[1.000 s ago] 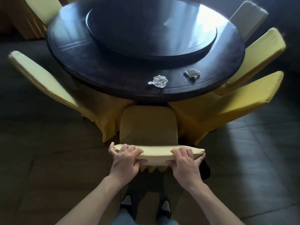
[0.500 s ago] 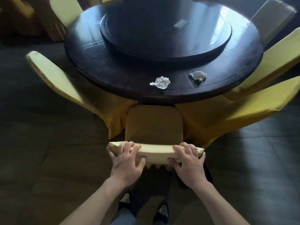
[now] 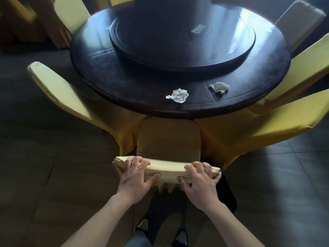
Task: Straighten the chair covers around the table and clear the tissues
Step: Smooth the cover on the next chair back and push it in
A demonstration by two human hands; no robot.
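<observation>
A chair in a yellow cover (image 3: 169,138) stands right in front of me, pushed under the round dark table (image 3: 124,82). My left hand (image 3: 136,177) grips the left part of the chair's top edge, fingers over the top and thumb on the near side. My right hand (image 3: 199,180) grips the right part the same way. Two crumpled white tissues lie on the table's near rim: one tissue (image 3: 178,95) straight ahead, the other tissue (image 3: 219,87) further right.
More yellow-covered chairs ring the table: one at the left (image 3: 58,91), two at the right (image 3: 267,125) (image 3: 302,68), others at the back. A dark turntable (image 3: 181,34) fills the table's middle. Dark tiled floor lies all around; my feet (image 3: 142,227) show below.
The view has shifted so the table and chairs sit further right and lower. Both hands stay on the chair's top edge, and the left hand's fingers have spread a little.
</observation>
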